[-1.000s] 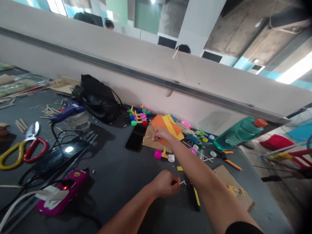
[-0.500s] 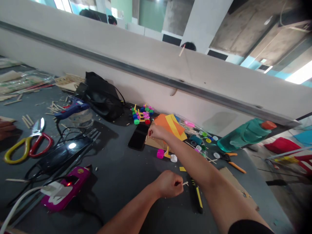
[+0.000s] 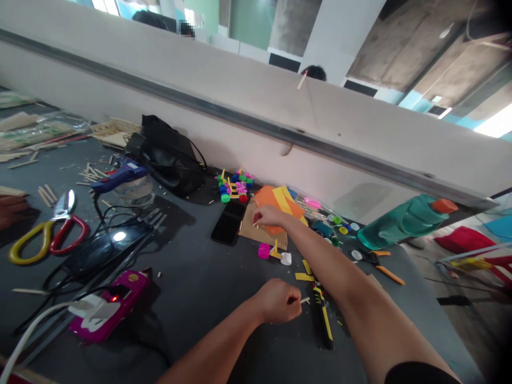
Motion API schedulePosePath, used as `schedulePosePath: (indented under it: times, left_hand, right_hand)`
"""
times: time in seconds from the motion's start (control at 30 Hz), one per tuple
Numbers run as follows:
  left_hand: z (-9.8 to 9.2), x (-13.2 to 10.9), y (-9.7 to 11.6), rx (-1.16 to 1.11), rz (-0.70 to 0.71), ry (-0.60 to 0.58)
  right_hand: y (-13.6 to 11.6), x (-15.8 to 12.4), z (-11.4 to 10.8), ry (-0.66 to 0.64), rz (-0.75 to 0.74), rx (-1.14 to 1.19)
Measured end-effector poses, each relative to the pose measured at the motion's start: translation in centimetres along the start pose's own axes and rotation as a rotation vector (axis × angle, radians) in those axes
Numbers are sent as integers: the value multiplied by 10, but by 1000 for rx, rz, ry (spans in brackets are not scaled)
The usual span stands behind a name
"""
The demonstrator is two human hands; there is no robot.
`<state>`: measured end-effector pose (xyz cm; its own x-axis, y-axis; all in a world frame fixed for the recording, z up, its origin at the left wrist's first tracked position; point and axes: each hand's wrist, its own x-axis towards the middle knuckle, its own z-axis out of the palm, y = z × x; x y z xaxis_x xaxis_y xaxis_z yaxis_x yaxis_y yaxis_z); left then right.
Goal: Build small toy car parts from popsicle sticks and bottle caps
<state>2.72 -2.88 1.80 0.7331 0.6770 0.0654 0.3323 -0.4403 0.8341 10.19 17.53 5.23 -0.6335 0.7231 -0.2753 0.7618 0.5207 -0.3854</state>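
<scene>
My left hand (image 3: 278,301) is closed above the grey table, with the end of a small pale wooden stick (image 3: 305,300) showing beyond its fingers. Over the brown cardboard piece (image 3: 250,230), my right hand (image 3: 267,216) has its fingers pinched together; a tiny pale bit shows at the fingertips, too small to name. Orange and yellow paper (image 3: 283,193) lies just behind this hand. A black phone (image 3: 228,223) is to its left. Between my hands sits a small yellow piece with a pink and a white cap (image 3: 275,253). A black-and-yellow cutter knife (image 3: 323,314) lies beside my left hand.
Scissors (image 3: 60,224), a blue glue gun (image 3: 124,173) and a pink power strip (image 3: 114,306) with cables lie left. Colourful cap-wheeled models (image 3: 234,186) and a black bag (image 3: 168,154) stand by the wall. A green bottle (image 3: 404,221) and orange-handled pliers (image 3: 380,261) are right. Another person's hand (image 3: 12,210) shows far left.
My right hand has shifted slightly right, from the phone's edge to over the cardboard. My left hand stays almost where it was, still closed around the stick.
</scene>
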Motion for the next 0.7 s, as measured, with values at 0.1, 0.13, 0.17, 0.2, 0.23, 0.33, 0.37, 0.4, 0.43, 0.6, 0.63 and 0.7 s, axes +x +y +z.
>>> schedulePosePath:
  times: [0.1,0.13,0.17,0.2,0.23,0.33,0.37,0.4,0.43,0.6,0.63,0.7]
  left_hand:
    - [-1,0,1,4,-12,-2]
    - [-1,0,1,5,-14,-1]
    - [-2,0,1,5,-13,-2]
    - [-2,1,1,5,-11,-5]
    - [-1,1,0,5,-9,-8]
    - [0,1,-1,17,-5,-7]
    - [1,1,-2,24,-5,-3]
    - [1,1,-2,29,-5,2]
    - [2,1,-2,31,-5,6]
    - [1,0,-1,12,2,1]
    - [0,0,-1,12,1,-3]
    - [0,0,0,23,-1,-9]
  right_hand:
    - [4,-3,1,-18,-47,-7]
    - [5,-4,2,-22,-60,-9]
    - [6,-4,2,-25,-69,-12]
    - [6,-5,3,-24,-76,-14]
    - [7,-6,3,-20,-82,-18]
    - [11,-9,3,-8,-93,-33]
    - [12,-10,2,-4,-94,-39]
    - [13,-11,1,-1,-93,-45]
    - [13,-13,0,-1,-90,-52]
    - [-1,-12,-8,3,-49,-89]
    - [-8,-10,-9,15,-36,-99]
    - [-23,-3,-9,41,-2,-127]
